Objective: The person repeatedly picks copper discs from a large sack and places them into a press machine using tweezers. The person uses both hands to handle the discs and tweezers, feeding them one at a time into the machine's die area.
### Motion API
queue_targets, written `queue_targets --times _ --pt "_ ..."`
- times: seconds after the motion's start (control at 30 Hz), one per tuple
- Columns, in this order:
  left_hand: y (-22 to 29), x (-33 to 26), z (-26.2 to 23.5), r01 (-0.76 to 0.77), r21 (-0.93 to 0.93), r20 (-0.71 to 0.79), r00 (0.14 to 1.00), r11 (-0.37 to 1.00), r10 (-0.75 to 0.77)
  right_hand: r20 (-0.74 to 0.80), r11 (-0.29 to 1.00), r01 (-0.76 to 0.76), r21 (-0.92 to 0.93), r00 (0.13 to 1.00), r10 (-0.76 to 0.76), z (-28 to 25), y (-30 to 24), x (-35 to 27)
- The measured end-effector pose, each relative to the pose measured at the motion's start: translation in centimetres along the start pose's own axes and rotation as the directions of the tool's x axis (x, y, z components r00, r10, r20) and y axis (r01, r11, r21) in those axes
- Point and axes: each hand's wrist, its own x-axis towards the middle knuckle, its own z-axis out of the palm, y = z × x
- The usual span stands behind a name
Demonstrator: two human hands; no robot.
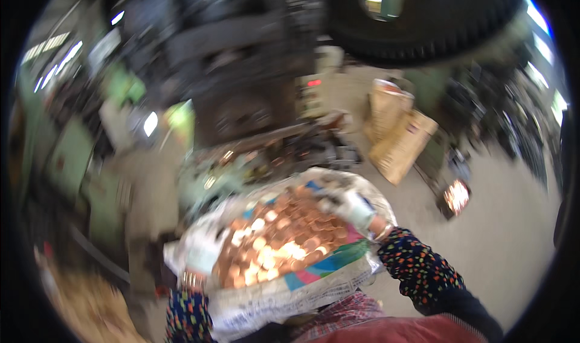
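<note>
Here, in the head view, a white sack [284, 294] full of copper discs [281, 237] is seen just below the centre of the frame, its mouth spread wide. The right hand [350, 209], in a pale glove, is reached in from the lower right and is closed on the sack's far rim at the right of the centre; the forearm behind it is bent at the elbow and covered by a dark dotted sleeve [417, 270]. The left hand [202, 255], also gloved, is placed at the sack's near left edge, with a bangle [192, 279] at the wrist and a matching sleeve coming up from the lower edge. Whether the left fingers are closed on the sack cannot be told through the blur. The discs are heaped inside the sack between the two hands, bright where light falls on them.

Above the sack, a dark press machine [241, 71] is seen across the upper middle, with green machinery [72, 155] at the left. A large toothed wheel [423, 22] is shown at the upper right. Brown sacks [399, 134] are stood on a grey floor [507, 234] at the right, and a small box of shiny parts [456, 197] lies near them.
</note>
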Motion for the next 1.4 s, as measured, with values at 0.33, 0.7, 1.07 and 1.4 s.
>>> queue_targets --times 0.33,0.7,1.07,1.4 --pt "2.9 0.8 -2.6 0.424 -0.531 0.137 0.897 0.734 -0.420 -0.043 0.694 0.236 -0.680 0.932 -0.360 -2.4 -1.7 6.1" --pt "-0.4 10.0 4.9 0.464 -0.823 0.163 0.746 0.329 -0.645 -0.151 0.768 0.160 -0.620 0.936 -0.317 -3.4 0.3 8.8" --pt "-1.4 13.8 11.6 0.395 -0.813 -0.077 0.654 0.427 -0.752 -0.049 0.613 0.081 -0.786 0.980 -0.192 -2.2 -0.1 9.2" --pt "-2.2 15.9 11.8 0.476 0.084 -0.138 0.875 0.875 -0.463 -0.097 0.874 0.151 -0.461 0.971 -0.219 -2.8 1.5 7.1"
